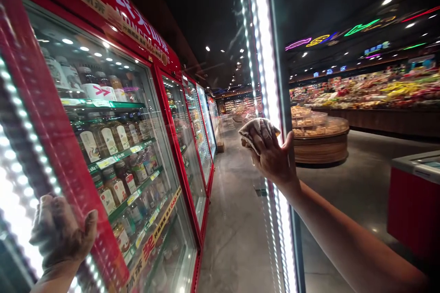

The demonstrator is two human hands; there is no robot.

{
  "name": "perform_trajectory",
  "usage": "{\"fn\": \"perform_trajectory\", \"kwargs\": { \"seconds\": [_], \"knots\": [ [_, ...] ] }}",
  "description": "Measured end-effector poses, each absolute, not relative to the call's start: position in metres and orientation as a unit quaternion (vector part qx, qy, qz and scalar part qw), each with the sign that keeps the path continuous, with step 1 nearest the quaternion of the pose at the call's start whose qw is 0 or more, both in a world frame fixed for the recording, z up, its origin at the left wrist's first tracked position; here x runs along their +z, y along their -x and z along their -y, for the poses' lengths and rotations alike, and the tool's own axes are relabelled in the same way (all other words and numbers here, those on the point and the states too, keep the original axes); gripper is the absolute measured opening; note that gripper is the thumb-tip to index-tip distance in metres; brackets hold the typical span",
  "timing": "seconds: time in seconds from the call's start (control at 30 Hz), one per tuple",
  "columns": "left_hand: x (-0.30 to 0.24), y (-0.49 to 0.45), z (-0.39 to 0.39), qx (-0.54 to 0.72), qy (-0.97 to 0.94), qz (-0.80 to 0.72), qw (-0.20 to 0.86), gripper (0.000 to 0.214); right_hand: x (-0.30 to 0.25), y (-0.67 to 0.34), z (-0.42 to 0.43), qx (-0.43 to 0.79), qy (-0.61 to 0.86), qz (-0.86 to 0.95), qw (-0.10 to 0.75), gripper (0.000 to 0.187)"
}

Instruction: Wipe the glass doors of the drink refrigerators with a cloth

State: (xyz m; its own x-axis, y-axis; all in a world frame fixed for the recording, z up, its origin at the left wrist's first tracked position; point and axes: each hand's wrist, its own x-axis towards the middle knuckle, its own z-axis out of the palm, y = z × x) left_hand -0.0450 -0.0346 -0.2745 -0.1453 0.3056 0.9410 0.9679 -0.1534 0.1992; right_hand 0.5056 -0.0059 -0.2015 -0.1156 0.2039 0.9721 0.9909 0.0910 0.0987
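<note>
My right hand (271,153) presses a crumpled beige cloth (256,130) against the glass of an open cooler door (240,219), near its lit edge strip. My left hand (60,236) rests flat with fingers spread on the red frame (51,137) of the cooler at the lower left, beside a strip of small white lights. Nothing is held in the left hand.
A row of red glass-door coolers (185,137) with bottled drinks on shelves runs along the left. A grey floor aisle (237,238) leads ahead. To the right stand a round wooden display (321,146), long produce counters (378,96) and a red chest unit (415,201).
</note>
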Motion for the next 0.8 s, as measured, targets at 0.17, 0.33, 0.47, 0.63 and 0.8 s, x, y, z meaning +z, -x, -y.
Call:
{"fn": "perform_trajectory", "kwargs": {
  "seconds": [0.17, 0.33, 0.47, 0.63, 0.8],
  "knots": [
    [-0.276, 0.027, 0.043, -0.493, 0.542, 0.614, 0.294, 0.115, -0.165, -0.510, 0.007, -0.460, 0.496, 0.595, 0.434, 0.057],
    [-0.272, 0.023, 0.047, -0.487, 0.551, 0.624, 0.265, 0.121, -0.211, -0.503, 0.009, -0.438, 0.490, 0.611, 0.441, 0.059],
    [-0.269, 0.017, 0.053, -0.484, 0.561, 0.618, 0.264, 0.124, -0.257, -0.501, 0.014, -0.414, 0.479, 0.622, 0.461, 0.063],
    [-0.262, 0.008, 0.057, -0.473, 0.564, 0.630, 0.246, 0.127, -0.208, -0.498, 0.009, -0.386, 0.468, 0.629, 0.486, 0.060],
    [-0.269, 0.016, 0.050, -0.461, 0.551, 0.644, 0.263, 0.134, -0.203, -0.479, 0.011, -0.385, 0.438, 0.649, 0.489, 0.061]
  ]
}}
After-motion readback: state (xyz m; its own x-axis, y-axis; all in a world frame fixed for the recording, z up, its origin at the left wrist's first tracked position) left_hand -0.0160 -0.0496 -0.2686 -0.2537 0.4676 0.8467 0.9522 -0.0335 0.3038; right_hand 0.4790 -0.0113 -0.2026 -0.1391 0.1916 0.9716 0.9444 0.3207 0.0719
